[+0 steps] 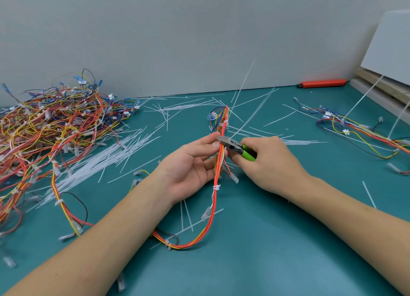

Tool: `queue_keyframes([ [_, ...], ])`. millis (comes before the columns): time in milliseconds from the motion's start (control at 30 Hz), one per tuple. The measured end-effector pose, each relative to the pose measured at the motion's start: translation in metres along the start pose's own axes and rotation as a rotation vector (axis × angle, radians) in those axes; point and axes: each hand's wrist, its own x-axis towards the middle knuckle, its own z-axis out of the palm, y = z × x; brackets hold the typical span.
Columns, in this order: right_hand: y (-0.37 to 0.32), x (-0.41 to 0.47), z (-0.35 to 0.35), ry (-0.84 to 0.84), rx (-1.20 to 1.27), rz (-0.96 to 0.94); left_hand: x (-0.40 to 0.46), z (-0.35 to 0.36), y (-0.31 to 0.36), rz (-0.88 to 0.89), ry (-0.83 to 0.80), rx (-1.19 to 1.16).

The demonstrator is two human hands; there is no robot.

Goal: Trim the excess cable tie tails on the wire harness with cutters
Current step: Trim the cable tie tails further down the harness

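Cutters clenched in right hand, tips against harness pinched by left hand.

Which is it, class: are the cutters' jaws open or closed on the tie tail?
Cannot tell. The cutters in the right hand sit at the harness; their tips look nearly together, but too small to judge.

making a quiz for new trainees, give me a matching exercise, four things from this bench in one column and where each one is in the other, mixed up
Things:
1. cutters
2. wire harness
3. red utility knife
4. harness pile

Places:
A. far edge of the table, against the wall
B. heaped at the table's left
C. in the right hand
D. held by the left hand

Pairs: 1-C, 2-D, 3-A, 4-B
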Motion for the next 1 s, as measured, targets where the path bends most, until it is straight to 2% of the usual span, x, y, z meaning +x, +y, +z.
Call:
queue_keyframes([
  [200, -0.0004, 0.0004, 0.0005, 0.010, -0.061, 0.002, -0.0024, 0.0027, 0.0020, -0.001, 0.009, 0.014],
  [500, 0.0026, 0.0009, 0.0022, 0.017, -0.027, -0.044, -0.0048, 0.0035, 0.0029, 0.025, 0.031, 0.178],
  [733, 0.0042, 0.0031, 0.0018, -0.032, 0.002, -0.041, -0.0036, 0.0012, 0.0031, 0.028, 0.053, 0.194],
  [1000, 0.0026, 0.0013, 0.0028, -0.011, -0.049, -0.010, -0.0034, 0.0005, 0.0028, 0.028, 0.026, 0.210],
])
